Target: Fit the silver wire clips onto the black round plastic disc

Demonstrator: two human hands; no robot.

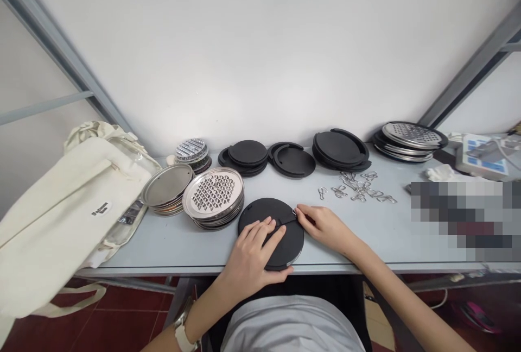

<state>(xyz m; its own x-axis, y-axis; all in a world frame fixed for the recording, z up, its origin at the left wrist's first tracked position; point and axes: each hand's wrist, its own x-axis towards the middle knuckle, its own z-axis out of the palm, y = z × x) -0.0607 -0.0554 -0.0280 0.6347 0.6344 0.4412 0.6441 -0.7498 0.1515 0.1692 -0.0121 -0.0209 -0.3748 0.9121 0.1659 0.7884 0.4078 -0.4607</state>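
A round black lid (pixel 264 212) lies at the front edge of the grey table (pixel 171 240), with a metal disc showing under its near rim. My left hand (pixel 252 254) rests flat on the lid, fingers spread, holding it down. My right hand (pixel 323 224) pinches a small metal clip (pixel 294 212) at the lid's right rim, where a slit runs into the lid.
Stacks of perforated metal grater discs (pixel 214 194) and plain metal discs (pixel 166 186) stand left of the lid. More black lids (pixel 340 148) line the wall, with another disc stack (pixel 411 136) at the right. Loose wire clips (pixel 358 186) lie scattered. A cream cloth bag (pixel 61 205) fills the left.
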